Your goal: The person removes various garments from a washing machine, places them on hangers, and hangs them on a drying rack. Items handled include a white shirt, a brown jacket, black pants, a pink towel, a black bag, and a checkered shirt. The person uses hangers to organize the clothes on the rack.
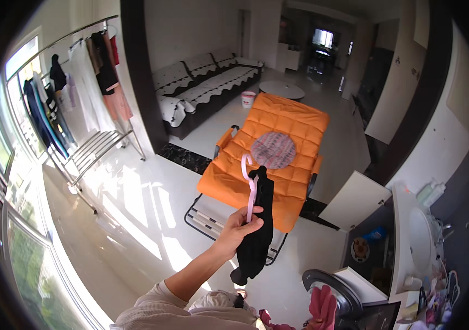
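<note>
My left hand [242, 229] grips a pink plastic clothes hanger [252, 194] together with a black garment [255, 247]. The garment hangs folded and narrow beside the hanger, whose hook points up and away from me. At the bottom edge, a small part of my right hand [313, 324] shows against a bunched pink cloth [323, 304], fingers closed on it; most of this hand is cut off. Just beyond that cloth is the round, open door of a washing machine [352, 288]. Light crumpled cloth [218, 301] shows close to my body.
An orange padded lounge chair [234, 177] with a round patterned cushion [273, 150] stands ahead. Left, a metal drying rack [98, 150] holds several clothes [82, 82] beside windows. Right are an open cabinet door [356, 201], a washbasin [420, 235] and a cluttered counter. Farther back is a sofa [214, 82].
</note>
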Tool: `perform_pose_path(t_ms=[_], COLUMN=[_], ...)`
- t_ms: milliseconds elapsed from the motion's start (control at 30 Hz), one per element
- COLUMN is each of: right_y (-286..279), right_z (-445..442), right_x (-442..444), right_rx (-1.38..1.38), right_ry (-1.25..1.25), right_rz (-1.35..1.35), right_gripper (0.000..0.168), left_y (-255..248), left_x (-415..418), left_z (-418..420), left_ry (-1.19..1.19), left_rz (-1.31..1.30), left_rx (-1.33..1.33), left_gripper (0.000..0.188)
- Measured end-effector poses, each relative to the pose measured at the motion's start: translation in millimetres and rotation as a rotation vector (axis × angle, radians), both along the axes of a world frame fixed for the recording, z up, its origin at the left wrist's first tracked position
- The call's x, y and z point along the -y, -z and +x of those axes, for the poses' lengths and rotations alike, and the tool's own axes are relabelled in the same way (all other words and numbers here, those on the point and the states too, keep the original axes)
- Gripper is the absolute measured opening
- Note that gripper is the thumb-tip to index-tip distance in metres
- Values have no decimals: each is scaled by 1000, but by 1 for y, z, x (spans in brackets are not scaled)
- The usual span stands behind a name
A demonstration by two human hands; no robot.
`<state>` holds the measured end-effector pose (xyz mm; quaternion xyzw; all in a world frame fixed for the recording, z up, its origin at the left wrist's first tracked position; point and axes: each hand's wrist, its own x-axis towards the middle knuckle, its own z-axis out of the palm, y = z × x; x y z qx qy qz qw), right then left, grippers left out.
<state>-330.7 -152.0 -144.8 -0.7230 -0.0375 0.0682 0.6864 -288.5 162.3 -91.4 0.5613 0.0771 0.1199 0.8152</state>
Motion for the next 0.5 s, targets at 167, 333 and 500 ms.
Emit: perform_pose_path(t_ms=[167,333,500], right_y=[-8,-8,-9], right_z=[44,40,16], right_x=[-65,-143,-230], right_rx=[-15,-58,-97], right_ry=[-540,-842,-998], right_rz=[-21,-36,-74], right_gripper=[57,57,57], left_y=[-30,-56,-75], left_x=[-51,-103,-176], left_z=[-97,-174,-234], left_ry=[-352,-606,-817], left_rz=[47,168,366], left_rx=[-51,-64,-136], left_gripper=[33,27,26])
